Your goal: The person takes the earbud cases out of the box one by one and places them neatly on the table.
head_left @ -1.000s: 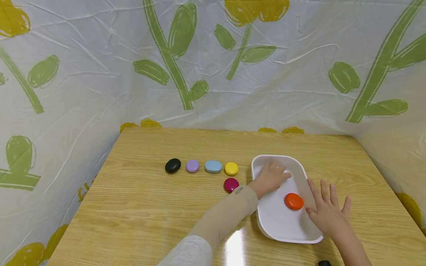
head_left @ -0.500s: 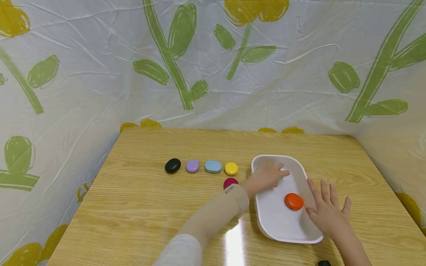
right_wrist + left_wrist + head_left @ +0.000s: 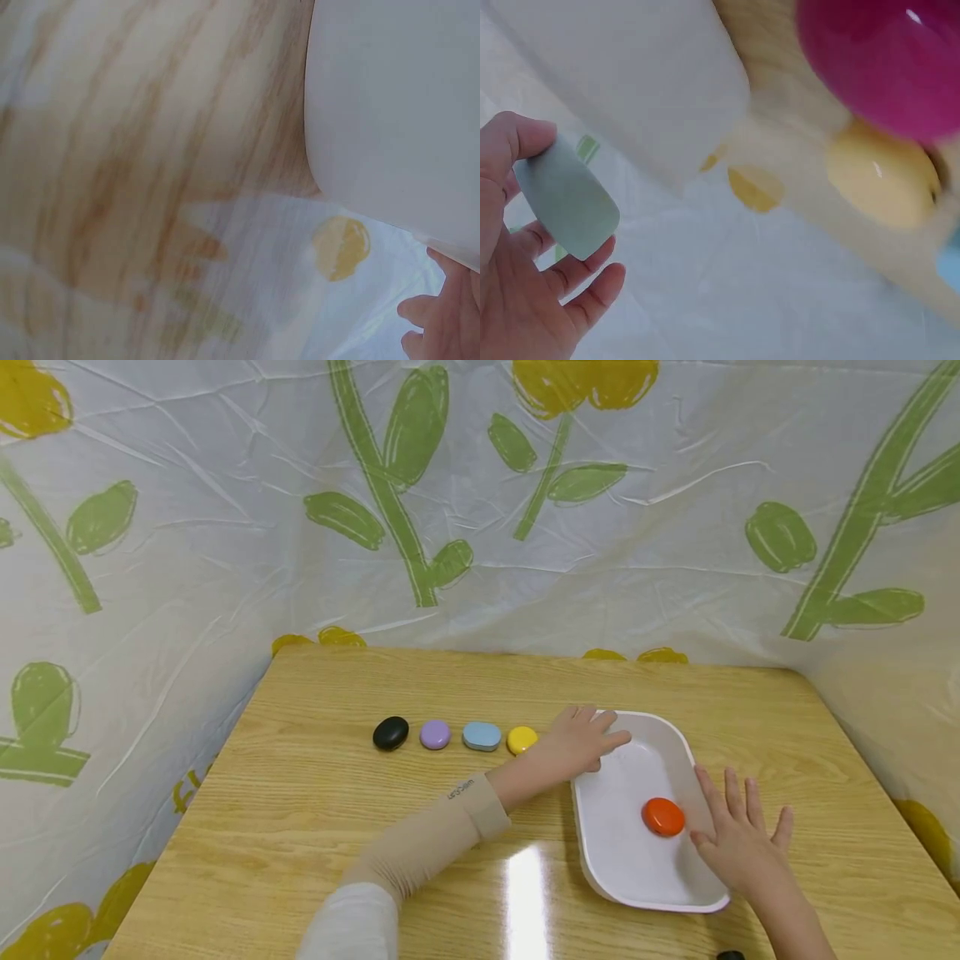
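Note:
My left hand (image 3: 573,743) is over the left rim of the white tray (image 3: 637,872). In the left wrist view it pinches a smooth pale green stone-like piece (image 3: 568,199) between thumb and fingers; the head view hides this piece behind the hand. With fingers spread, my right hand (image 3: 742,837) rests against the tray's right rim. An orange-red rounded piece (image 3: 663,817) lies inside the tray. Just left of the left hand is a yellow rounded piece (image 3: 521,740). A magenta one (image 3: 892,60) shows in the left wrist view, but my left arm covers it in the head view.
Left of the yellow piece, a light blue (image 3: 482,736), a purple (image 3: 435,734) and a black piece (image 3: 391,733) continue the row on the wooden table (image 3: 300,860). A small black object (image 3: 730,955) shows at the bottom edge. Flower-printed sheeting surrounds the table.
My left hand has moved left from inside the tray to above its left rim, the forearm now covering the magenta piece. The right hand and the orange-red piece have stayed put.

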Demonstrator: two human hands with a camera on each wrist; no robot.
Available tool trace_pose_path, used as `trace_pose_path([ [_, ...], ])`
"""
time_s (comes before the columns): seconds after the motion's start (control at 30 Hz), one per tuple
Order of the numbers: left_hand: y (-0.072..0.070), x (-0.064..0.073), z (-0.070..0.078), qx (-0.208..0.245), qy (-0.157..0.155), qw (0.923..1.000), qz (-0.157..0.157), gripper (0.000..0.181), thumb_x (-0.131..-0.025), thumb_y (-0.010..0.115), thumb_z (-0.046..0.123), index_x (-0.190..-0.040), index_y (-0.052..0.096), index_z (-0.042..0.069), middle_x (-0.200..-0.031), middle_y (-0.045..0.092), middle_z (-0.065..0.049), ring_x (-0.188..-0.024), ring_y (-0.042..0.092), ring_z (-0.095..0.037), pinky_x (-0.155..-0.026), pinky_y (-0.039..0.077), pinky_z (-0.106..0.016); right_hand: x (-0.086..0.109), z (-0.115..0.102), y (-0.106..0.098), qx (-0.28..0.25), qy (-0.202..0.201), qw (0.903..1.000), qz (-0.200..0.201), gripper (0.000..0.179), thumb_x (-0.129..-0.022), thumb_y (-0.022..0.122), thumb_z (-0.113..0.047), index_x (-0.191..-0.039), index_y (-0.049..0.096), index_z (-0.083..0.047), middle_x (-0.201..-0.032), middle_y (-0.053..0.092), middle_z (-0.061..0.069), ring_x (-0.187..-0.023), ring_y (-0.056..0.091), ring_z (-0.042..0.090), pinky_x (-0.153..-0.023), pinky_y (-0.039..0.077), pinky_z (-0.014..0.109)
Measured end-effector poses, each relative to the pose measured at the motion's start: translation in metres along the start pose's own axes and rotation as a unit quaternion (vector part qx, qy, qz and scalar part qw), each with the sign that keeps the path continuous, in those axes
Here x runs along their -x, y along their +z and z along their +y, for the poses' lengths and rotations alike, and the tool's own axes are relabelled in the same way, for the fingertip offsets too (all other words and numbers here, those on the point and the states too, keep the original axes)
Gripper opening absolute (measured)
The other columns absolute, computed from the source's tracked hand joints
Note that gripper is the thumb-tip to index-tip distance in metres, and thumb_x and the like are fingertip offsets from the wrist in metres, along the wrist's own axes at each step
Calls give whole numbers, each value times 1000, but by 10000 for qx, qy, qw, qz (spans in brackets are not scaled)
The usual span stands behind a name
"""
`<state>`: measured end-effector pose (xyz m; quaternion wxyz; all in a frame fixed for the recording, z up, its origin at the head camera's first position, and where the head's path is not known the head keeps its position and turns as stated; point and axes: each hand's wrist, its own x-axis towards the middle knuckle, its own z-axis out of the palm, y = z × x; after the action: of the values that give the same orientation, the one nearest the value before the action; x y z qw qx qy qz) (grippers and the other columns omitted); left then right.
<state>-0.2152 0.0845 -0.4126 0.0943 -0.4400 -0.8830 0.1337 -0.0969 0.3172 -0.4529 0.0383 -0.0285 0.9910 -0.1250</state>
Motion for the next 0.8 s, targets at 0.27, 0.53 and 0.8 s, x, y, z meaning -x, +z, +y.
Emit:
trace_pose_path([
  [0.27, 8, 49, -26, -154, -145, 9990, 392, 43, -85, 60, 43, -122, 43, 30, -115, 45, 5, -94, 47, -15, -77, 40, -26, 0, 0, 0, -11, 14, 10000, 19, 83, -89, 52, -27, -147, -9, -25, -147, -13, 26, -129, -28, 39, -86, -29, 62],
  [0.53, 31, 86, -40, 161, -318, 9993, -143, 45, -84, 62, 40, -125, 47, 29, -119, 47, 1, -102, 48, -20, -84, 40, -32, 0, 0, -1, -31, 45, 10000, 10, 84, -89, 53, -26, -147, -8, -24, -147, -13, 26, -130, -27, 40, -86, -30, 61],
  [0.8, 47, 110, -44, 385, -530, 9978, -143, 36, -85, 62, 35, -119, 52, 26, -116, 51, -2, -95, 49, -20, -83, 40, -34, -1, 1, 0, -14, 39, 10000, 60, 84, -88, 53, -26, -147, -7, -25, -147, -12, 26, -130, -25, 40, -87, -29, 61],
])
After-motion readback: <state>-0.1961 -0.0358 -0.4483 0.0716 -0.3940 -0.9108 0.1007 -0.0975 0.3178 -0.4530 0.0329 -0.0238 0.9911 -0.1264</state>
